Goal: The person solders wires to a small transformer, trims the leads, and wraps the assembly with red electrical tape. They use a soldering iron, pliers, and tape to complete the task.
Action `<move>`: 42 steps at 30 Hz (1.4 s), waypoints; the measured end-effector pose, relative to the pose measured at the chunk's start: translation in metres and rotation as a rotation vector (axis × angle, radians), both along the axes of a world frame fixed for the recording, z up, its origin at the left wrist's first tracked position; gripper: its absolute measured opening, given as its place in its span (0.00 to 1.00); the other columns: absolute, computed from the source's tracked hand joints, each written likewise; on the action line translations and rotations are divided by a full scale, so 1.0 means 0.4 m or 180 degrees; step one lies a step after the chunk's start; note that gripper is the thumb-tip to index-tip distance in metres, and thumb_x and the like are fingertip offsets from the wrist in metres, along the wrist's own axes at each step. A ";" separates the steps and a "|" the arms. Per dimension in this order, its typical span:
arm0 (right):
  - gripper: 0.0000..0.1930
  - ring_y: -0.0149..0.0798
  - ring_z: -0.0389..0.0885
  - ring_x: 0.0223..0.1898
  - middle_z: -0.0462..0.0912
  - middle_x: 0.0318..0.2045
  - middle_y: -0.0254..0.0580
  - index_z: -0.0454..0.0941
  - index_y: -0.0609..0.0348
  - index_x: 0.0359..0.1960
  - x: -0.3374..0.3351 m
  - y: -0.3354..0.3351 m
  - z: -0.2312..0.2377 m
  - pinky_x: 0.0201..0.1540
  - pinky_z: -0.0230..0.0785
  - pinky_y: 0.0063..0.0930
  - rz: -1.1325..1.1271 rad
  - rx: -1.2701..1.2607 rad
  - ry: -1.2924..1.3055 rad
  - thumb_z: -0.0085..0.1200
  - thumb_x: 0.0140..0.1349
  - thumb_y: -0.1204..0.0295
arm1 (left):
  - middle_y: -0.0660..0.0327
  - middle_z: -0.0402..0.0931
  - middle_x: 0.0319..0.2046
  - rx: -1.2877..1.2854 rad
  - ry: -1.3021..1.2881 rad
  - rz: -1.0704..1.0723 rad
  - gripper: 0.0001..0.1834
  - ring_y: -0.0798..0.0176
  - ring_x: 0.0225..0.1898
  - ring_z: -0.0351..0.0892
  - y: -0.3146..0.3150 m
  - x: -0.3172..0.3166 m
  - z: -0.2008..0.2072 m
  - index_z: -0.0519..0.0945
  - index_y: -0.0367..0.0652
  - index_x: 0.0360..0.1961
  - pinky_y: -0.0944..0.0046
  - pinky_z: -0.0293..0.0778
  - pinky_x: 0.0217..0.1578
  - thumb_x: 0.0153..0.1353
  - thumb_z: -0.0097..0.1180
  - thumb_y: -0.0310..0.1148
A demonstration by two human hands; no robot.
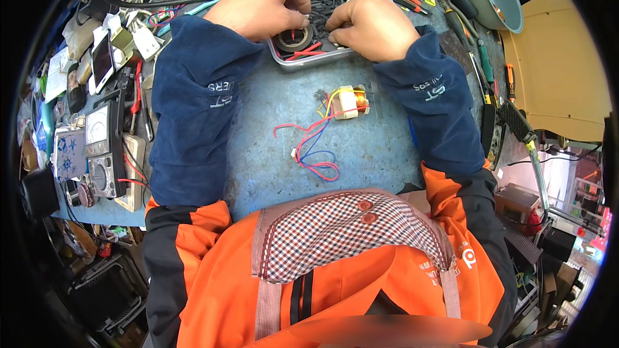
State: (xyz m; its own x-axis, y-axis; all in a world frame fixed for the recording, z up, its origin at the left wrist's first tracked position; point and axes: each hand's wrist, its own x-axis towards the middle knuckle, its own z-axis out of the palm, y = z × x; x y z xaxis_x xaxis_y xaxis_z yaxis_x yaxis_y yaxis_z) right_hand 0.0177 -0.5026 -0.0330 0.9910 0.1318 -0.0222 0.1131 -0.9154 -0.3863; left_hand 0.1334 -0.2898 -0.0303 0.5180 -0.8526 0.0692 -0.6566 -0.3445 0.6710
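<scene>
Both hands reach into a clear plastic box [314, 61] at the far side of the bench. It holds many short black tube-like pieces, some red ones [308, 52] and a roll of black tape [296, 44]. My left hand [263, 5] is over the box's left side, fingers curled down beside the tape roll. My right hand [377, 28] is over the right side, its fingers bent in among the black pieces. What either set of fingertips pinches is too small to make out. Nearer me lies a small transformer [348, 102] with red, blue and yellow wires [316, 148].
On the left are an analog multimeter [98, 125], red probes [137, 87], a white phone [102, 61] and tangled cables. Screwdrivers [510, 82], a grey-green bowl [493, 0] and a tan board [554, 71] crowd the right. Blue bench surface [258, 161] surrounds the transformer.
</scene>
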 end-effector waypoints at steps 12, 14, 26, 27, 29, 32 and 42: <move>0.11 0.49 0.88 0.34 0.88 0.29 0.49 0.87 0.58 0.37 -0.012 -0.013 -0.018 0.40 0.79 0.45 -0.0312 0.0638 -0.0816 0.57 0.64 0.65 | 0.62 0.86 0.35 -0.0159 0.0529 -0.0286 0.11 0.71 0.37 0.83 0.004 0.016 0.002 0.87 0.32 0.48 0.65 0.79 0.40 0.70 0.66 0.29; 0.12 0.45 0.87 0.32 0.85 0.29 0.55 0.84 0.66 0.40 -0.054 0.014 0.108 0.37 0.78 0.41 -0.0686 0.1084 -0.0073 0.56 0.66 0.68 | 0.63 0.86 0.36 -0.0162 0.0261 -0.0201 0.11 0.71 0.38 0.82 0.015 -0.016 0.028 0.87 0.32 0.48 0.66 0.79 0.42 0.70 0.67 0.29; 0.08 0.23 0.71 0.21 0.79 0.27 0.30 0.80 0.56 0.44 -0.391 0.008 -0.051 0.22 0.60 0.19 -0.1626 0.4141 0.0534 0.53 0.76 0.66 | 0.59 0.78 0.34 -0.0855 -0.1394 -0.0422 0.09 0.50 0.38 0.81 0.032 -0.391 0.042 0.88 0.43 0.38 0.52 0.78 0.41 0.55 0.73 0.27; 0.08 0.23 0.72 0.21 0.80 0.27 0.31 0.80 0.57 0.45 -0.402 0.020 -0.076 0.22 0.61 0.20 -0.1812 0.4388 0.0587 0.53 0.76 0.67 | 0.60 0.77 0.34 -0.0819 -0.1638 -0.0445 0.08 0.51 0.38 0.79 0.020 -0.390 0.030 0.87 0.44 0.35 0.52 0.77 0.41 0.55 0.73 0.29; 0.08 0.25 0.73 0.22 0.82 0.29 0.34 0.80 0.59 0.46 -0.414 0.032 -0.116 0.22 0.62 0.21 -0.2007 0.4889 0.0679 0.54 0.75 0.69 | 0.60 0.77 0.34 -0.0708 -0.1711 -0.0492 0.07 0.51 0.38 0.79 0.018 -0.387 0.021 0.86 0.44 0.34 0.52 0.77 0.41 0.55 0.73 0.29; 0.07 0.25 0.74 0.23 0.82 0.30 0.35 0.80 0.60 0.46 -0.407 0.033 -0.129 0.23 0.63 0.21 -0.1881 0.4958 0.0671 0.53 0.75 0.70 | 0.60 0.77 0.34 -0.0630 -0.1755 -0.0545 0.07 0.51 0.38 0.79 0.017 -0.376 0.005 0.86 0.44 0.34 0.51 0.77 0.41 0.54 0.72 0.29; 0.07 0.24 0.75 0.23 0.81 0.30 0.35 0.79 0.61 0.47 -0.406 0.032 -0.135 0.23 0.66 0.19 -0.1773 0.4752 0.0777 0.53 0.77 0.71 | 0.62 0.78 0.32 -0.0526 -0.1767 -0.0607 0.08 0.53 0.38 0.80 0.019 -0.383 0.003 0.87 0.45 0.37 0.51 0.77 0.43 0.55 0.71 0.29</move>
State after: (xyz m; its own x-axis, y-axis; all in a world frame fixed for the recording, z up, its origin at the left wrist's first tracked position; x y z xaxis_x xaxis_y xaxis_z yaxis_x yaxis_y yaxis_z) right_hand -0.1447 -0.4897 -0.0871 0.9129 -0.1780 -0.3673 -0.2831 0.3719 -0.8840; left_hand -0.0199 -0.2822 -0.0289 0.2058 -0.8818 0.4244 -0.9636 -0.1069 0.2452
